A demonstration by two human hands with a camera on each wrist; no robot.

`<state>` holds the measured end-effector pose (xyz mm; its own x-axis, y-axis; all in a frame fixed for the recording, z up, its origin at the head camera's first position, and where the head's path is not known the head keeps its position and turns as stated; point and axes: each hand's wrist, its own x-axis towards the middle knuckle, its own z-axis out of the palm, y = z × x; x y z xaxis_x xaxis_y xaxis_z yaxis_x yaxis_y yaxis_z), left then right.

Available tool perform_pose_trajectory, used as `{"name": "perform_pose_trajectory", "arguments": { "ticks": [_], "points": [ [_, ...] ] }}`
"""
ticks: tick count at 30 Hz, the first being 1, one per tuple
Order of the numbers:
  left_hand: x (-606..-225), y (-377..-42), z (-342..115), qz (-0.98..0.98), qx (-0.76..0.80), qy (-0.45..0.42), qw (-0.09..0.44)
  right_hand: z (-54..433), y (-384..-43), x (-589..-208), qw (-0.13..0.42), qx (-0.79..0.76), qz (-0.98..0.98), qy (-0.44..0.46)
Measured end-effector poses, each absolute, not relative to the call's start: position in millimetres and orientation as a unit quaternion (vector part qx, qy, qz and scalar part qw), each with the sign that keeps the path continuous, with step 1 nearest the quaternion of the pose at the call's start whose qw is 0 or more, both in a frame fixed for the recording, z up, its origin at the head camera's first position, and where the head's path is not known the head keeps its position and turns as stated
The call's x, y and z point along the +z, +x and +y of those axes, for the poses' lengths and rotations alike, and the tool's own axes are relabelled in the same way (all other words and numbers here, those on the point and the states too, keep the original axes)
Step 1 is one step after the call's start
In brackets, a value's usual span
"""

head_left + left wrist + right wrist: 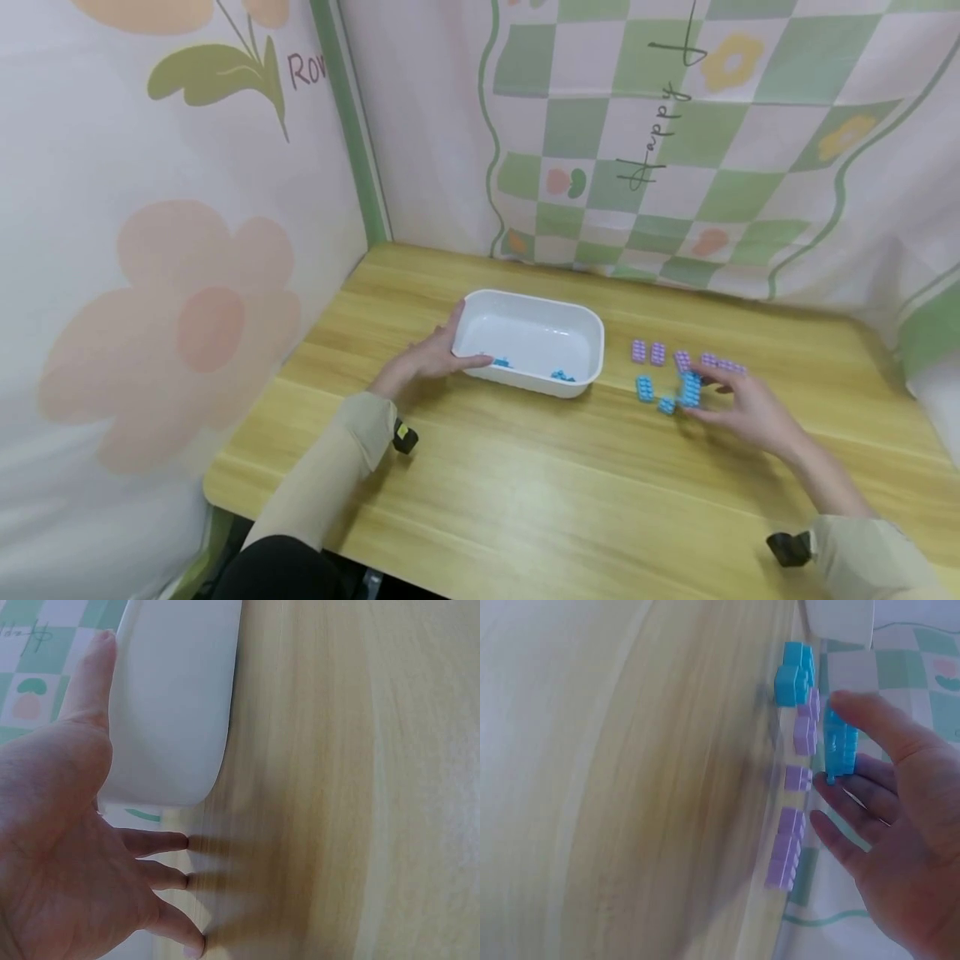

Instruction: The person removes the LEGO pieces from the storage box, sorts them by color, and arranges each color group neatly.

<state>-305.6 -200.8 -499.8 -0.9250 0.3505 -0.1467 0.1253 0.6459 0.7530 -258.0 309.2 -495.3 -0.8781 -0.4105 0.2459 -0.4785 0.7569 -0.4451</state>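
My left hand [431,354] rests against the near left corner of a white plastic tub [528,302], its thumb over the front rim. In the left wrist view the thumb is straight and three spread fingers reach down to the table. Several small blue pieces [562,377] lie inside the tub. To the right, my right hand [753,408] pinches a blue toy building brick [841,742] between thumb and fingers, above the table. Close by are another blue brick [644,388], a smaller blue brick [666,406] and a row of purple bricks [657,354].
The wooden table [495,483] meets a checkered fabric curtain [637,150] at the back and a flowered one [172,275] on the left. Black wrist devices [790,549] sit at both sleeves. The purple bricks stand behind the blue ones.
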Motion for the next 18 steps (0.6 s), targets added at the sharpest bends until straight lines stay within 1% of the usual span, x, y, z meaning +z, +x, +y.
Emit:
{"name": "perform_pose_trajectory", "arguments": {
  "ticks": [7, 12, 18],
  "points": [
    [-498.9, -304.6, -201.2, 0.896, 0.4, 0.131, 0.143, 316.9, -255.8, -499.5, -0.008, 0.24, -0.939, 0.245],
    [-498.7, -305.0, -201.1, 0.896, 0.399, 0.132, 0.145, 320.9, -255.4, -502.8, -0.003, 0.241, -0.934, 0.264],
    [-498.2, -304.8, -201.0, 0.894, 0.402, 0.135, 0.144, 324.9, -254.9, -502.3, -0.031, 0.237, -0.932, 0.273]
  ]
}}
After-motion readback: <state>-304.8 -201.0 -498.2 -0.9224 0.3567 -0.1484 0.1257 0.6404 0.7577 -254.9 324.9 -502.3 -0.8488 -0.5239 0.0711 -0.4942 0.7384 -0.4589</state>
